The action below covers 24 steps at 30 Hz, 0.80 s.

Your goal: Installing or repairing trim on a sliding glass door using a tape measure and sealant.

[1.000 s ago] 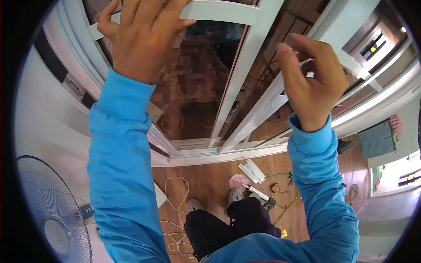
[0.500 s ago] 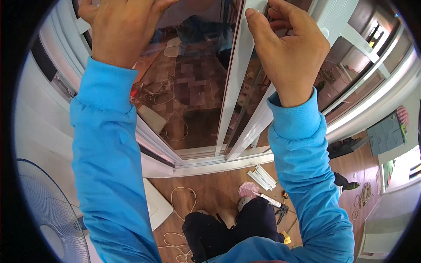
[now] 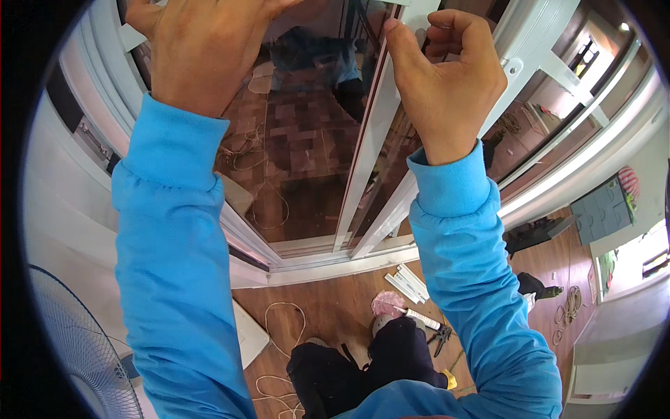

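In front of me stands a white-framed sliding glass panel point(image 3: 314, 160). My left hand point(image 3: 209, 52) is raised before its left part, back of the hand toward me. Its thumb and fingers spread apart, and the fingertips run out past the top edge. My right hand point(image 3: 450, 84) is up at the panel's white upright point(image 3: 373, 126). The thumb stretches up to the upright's left edge; the other fingers curl loosely, apart from the thumb. I see nothing held in it. Whether the fingers touch the frame is hidden.
A fan point(image 3: 77, 356) stands at the lower left. On the wooden floor lie white strips point(image 3: 408, 283), a caulking gun point(image 3: 433, 325), a pink cloth point(image 3: 386, 303) and a loose cord point(image 3: 286, 307). Grey drawers point(image 3: 601, 209) stand at the right.
My right hand has shifted a little left and its fingers have curled lower. My left hand has moved slightly right. The view has swung slightly, with the panel and floor things shifted left.
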Tool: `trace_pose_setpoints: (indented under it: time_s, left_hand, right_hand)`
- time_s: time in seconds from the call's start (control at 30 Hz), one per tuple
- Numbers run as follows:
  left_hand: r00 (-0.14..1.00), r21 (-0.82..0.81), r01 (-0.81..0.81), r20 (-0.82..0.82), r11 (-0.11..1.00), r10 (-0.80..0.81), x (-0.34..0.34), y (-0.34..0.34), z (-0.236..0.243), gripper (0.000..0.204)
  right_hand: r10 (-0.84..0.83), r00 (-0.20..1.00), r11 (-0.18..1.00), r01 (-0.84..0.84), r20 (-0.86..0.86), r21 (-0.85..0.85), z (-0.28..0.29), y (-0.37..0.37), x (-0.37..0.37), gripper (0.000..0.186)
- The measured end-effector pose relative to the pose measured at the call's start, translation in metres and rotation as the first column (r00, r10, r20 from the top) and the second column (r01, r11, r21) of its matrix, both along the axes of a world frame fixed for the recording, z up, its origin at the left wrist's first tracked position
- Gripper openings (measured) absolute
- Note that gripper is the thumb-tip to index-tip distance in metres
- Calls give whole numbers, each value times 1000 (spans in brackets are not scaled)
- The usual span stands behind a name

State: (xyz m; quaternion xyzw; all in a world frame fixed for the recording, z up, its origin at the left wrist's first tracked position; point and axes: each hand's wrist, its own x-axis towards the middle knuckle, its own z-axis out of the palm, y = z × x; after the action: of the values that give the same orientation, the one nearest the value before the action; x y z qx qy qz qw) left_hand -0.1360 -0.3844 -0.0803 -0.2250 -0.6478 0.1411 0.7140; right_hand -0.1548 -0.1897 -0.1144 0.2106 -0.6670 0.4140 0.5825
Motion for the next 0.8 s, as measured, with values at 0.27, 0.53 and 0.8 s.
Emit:
trace_pose_setpoints:
  time_s: [0.27, 0.53, 0.8]
  left_hand:
    - [1000, 15, -21, 20, 1000, 21, 5, 6, 2, 26]
    - [999, 3, -25, -25, 1000, 25, 0, 2, 0, 26]
    - [1000, 13, -13, -6, 1000, 14, 1, 5, -1, 25]
  right_hand:
    - [-62, 994, 993, 71, -95, 89, -8, 9, -13, 29]
    - [-35, 998, 993, 41, -54, 110, 4, 6, -2, 25]
    - [-90, 995, 993, 92, -33, 79, -6, 9, -11, 29]
